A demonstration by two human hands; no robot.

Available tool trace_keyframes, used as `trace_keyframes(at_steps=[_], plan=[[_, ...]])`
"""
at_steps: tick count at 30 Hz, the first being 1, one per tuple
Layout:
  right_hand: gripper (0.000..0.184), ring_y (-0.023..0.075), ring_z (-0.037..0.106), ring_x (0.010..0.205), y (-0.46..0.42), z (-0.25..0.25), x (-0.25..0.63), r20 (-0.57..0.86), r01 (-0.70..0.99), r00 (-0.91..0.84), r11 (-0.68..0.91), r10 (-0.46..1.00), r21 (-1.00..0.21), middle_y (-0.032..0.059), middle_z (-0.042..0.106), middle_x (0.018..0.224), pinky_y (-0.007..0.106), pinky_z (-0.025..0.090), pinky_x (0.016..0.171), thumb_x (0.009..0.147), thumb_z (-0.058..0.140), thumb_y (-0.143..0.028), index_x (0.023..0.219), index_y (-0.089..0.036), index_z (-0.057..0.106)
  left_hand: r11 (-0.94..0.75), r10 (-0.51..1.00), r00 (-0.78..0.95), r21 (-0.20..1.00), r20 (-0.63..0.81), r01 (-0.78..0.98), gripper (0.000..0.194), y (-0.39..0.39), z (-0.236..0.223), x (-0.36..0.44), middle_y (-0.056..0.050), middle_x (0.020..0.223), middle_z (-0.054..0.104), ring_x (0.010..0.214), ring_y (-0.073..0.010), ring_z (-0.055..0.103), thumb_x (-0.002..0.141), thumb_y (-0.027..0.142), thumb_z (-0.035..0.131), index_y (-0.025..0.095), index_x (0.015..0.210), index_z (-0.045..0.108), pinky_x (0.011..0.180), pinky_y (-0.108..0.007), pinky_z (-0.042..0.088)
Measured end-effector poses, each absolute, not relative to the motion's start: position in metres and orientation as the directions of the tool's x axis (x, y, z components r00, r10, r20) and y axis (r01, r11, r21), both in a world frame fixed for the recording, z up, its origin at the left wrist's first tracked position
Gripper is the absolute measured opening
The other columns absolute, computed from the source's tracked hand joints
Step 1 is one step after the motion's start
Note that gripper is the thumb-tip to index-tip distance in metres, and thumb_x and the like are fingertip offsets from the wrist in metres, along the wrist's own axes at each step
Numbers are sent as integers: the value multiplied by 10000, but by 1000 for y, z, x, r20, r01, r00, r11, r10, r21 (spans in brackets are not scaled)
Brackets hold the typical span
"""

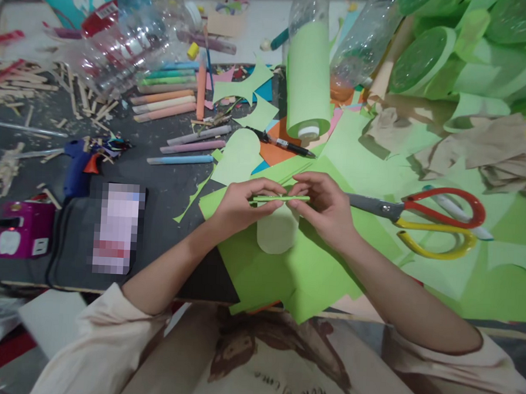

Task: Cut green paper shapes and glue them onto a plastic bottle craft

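Observation:
A narrow green paper strip (300,198) is pinched between the fingertips of both hands. My left hand (245,203) grips its left part and my right hand (322,209) its right part; the thumbs are on the near side. Just below the strip shows a pale green paper piece with rounded lower corners (277,233); whether it is joined to the strip I cannot tell. Beneath lie brighter green paper sheets (263,276). Scissors with a red and a yellow handle (392,209) lie right of my right hand, their blades reaching toward it.
Beyond the hands are a black pen (287,144) and a bottle wrapped in green paper (311,76). Felt pens (166,106), a blue glue gun (76,166) and a phone (118,227) lie left. Crumpled brown paper (481,147) and green-wrapped bottles (485,67) fill the right.

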State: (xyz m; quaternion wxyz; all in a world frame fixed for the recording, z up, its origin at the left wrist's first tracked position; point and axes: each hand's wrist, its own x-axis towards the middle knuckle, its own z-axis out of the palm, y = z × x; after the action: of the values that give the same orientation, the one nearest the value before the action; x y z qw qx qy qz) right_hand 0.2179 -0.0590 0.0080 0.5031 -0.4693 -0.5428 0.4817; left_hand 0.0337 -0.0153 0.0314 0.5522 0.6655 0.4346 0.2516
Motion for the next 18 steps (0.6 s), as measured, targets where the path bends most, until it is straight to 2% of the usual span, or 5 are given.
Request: trace_keyframes(at_steps=[6,18], plan=[[305,150,673,840,-58,7,218,84,17,2,84,996,-996,-6,660,853,292,564,717,820,738,-401,1057,-276,594,9,862,478,948,-169,318,208,-14,33,33,-49,962,755,896,-182,689,774,349,656,191,896,717,805,-260,524],[368,160,662,806,-57,12,218,33,7,-15,33,999,-999,-5,643,830,323,567,717,795,743,-476,1051,-273,575,9,882,447,951,-153,308,186,-13,31,33,-41,868,738,836,-181,665,765,372,670,194,808,705,741,-264,502]])
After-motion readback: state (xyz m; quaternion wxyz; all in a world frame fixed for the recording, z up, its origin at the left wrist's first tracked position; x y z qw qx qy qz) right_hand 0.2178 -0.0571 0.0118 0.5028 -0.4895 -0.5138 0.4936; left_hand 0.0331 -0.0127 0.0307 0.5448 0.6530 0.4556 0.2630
